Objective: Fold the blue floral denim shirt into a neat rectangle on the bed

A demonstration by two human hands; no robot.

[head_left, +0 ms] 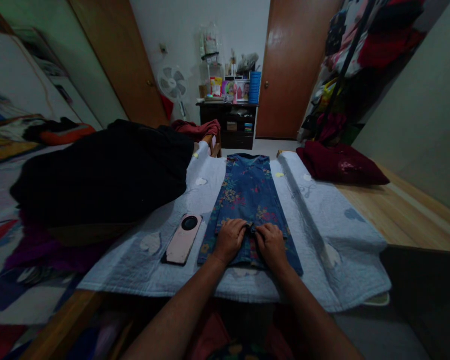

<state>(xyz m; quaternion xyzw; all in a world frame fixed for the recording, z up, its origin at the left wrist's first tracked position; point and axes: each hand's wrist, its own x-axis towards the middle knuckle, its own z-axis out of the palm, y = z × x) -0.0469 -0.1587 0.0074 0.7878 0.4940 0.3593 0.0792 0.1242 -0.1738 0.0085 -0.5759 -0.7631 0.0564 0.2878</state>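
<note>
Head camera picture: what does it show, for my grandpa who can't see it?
A person's left hand and right hand touch a blue flowered garment lying on a pale blanket. A pink phone lies to its left, with black cloth heaped farther left. A dark red cloth lies on the right.

The person's bare, sleeveless left forearm (pixel 180 320) and bare, sleeveless right forearm (pixel 317 317) are slanting inward from the bottom edge, converging ahead of the body. The bare left hand (pixel 229 240) is resting low, back upward, its fingers curling toward the right. The bare right hand (pixel 272 243) is mirroring it — knuckles up, fingers bending toward the left. Both hands are pinching with their fingertips — nearly meeting, a narrow gap separating them.
</note>
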